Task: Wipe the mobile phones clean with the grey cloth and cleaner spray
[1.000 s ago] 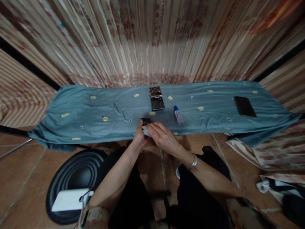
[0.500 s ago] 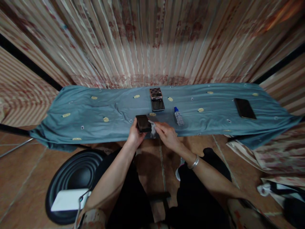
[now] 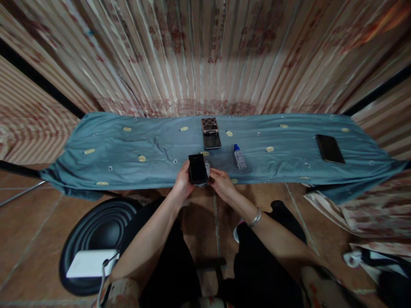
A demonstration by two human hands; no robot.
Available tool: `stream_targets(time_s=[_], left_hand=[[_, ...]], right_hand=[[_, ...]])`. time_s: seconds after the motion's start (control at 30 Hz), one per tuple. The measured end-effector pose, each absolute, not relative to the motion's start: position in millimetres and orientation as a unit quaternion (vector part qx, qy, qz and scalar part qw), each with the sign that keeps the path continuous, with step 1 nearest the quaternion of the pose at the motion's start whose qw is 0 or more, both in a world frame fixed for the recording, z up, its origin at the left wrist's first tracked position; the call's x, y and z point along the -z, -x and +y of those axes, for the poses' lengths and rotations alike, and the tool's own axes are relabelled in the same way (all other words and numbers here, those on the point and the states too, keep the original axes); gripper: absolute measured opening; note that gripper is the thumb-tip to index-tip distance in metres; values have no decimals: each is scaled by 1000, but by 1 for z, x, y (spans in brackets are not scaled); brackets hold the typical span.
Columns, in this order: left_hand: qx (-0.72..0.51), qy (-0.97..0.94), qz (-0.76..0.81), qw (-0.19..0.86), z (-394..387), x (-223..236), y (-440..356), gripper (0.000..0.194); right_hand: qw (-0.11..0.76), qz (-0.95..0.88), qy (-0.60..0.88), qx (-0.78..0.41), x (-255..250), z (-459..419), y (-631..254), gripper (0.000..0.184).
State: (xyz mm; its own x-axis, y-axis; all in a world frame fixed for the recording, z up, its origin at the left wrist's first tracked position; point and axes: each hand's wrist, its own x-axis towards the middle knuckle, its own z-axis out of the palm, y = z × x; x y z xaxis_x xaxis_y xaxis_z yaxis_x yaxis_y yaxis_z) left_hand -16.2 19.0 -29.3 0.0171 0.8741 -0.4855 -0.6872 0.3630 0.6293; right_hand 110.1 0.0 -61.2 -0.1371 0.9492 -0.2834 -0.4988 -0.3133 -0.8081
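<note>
My left hand (image 3: 182, 185) grips a black phone (image 3: 197, 168) by its left edge, holding it screen up above the near edge of the blue cloth (image 3: 128, 149). My right hand (image 3: 221, 183) is closed on a small white wipe (image 3: 207, 168) pressed against the phone's right side. A small clear bottle with a blue cap (image 3: 239, 157) lies on the cloth just right of my hands. A flip phone with a checkered cover (image 3: 210, 133) lies beyond them.
Another black phone (image 3: 329, 149) lies at the right end of the cloth. A striped curtain (image 3: 205, 55) hangs behind. On the tiled floor at lower left a black round ribbed object (image 3: 96, 231) carries a white flat box (image 3: 91, 264). Crumpled fabric (image 3: 369, 214) lies at right.
The phone was mostly hidden under my hands on the cloth; my left hand has lifted and turned it upright, screen showing. My right hand drew the wipe off to the phone's right side.
</note>
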Motion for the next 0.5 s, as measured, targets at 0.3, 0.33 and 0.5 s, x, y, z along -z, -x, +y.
stream_targets(time_s=[0.3, 0.33, 0.5], left_hand=[[-544, -121, 427, 713, 16, 23, 13, 26], [-530, -117, 430, 721, 15, 22, 12, 29], [-508, -123, 423, 740, 10, 22, 8, 27]], right_hand=[[534, -201, 375, -731, 52, 2, -111, 16], [533, -199, 376, -732, 51, 4, -113, 15], [521, -179, 405, -730, 50, 15, -117, 14]])
